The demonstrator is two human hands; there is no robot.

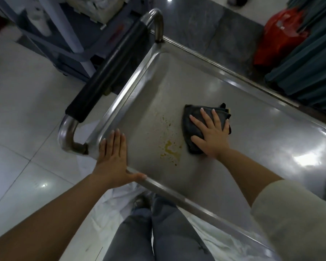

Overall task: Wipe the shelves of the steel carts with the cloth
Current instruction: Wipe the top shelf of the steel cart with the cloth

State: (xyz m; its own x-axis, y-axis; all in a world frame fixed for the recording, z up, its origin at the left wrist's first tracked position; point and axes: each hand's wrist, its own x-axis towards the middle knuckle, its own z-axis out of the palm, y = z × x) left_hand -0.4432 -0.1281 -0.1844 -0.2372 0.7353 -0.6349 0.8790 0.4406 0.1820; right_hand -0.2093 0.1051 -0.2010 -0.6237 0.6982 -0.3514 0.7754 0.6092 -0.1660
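Head view: the right hand (pixel 211 134) lay flat with fingers spread, pressing the dark cloth (pixel 196 125) onto the top shelf (pixel 252 147) of the steel cart, right of frame centre. A yellowish spill (pixel 169 147) sat on the shelf just left of the cloth, stretching from mid-frame down toward the near rim; the cloth's left edge was near it but apart. Judged: the next stroke should run leftward and slightly down-frame, and the right hand was the nearer one. The left hand (pixel 113 157) rested with straight fingers together on the shelf's lower-left corner rim, thumb along the near edge, apparently steadying the cart. The black-sleeved push handle (pixel 109 72) ran diagonally at upper left, outside the rim. Nothing stood between cloth and spill. A red bag (pixel 279 34) lay on the floor at upper right, well apart.
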